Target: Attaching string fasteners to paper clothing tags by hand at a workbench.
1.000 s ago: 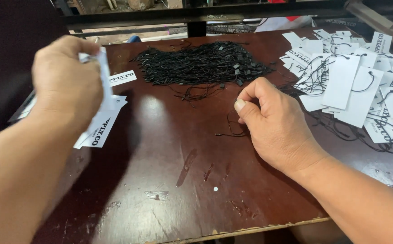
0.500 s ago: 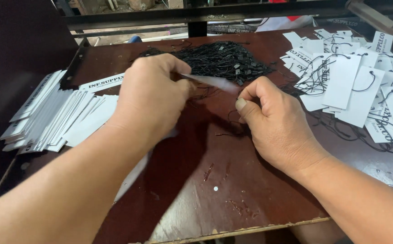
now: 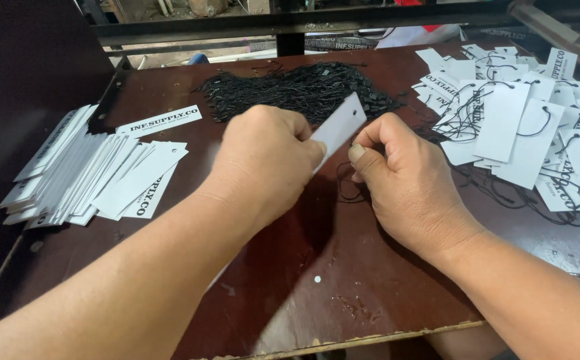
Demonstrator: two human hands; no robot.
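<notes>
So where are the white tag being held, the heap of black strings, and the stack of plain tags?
white tag point(image 3: 340, 124): head view, on its upper end near the punched hole.
heap of black strings point(image 3: 296, 90): head view, middle of the heap.
stack of tags point(image 3: 90, 175): head view, middle of the fanned stack.

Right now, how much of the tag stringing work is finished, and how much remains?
Done: a pile of strung tags lies on the right. In hand: the left hand holds one white tag, and the right hand pinches a black string beside it. Left: a stack of unstrung tags and a heap of black strings.
</notes>
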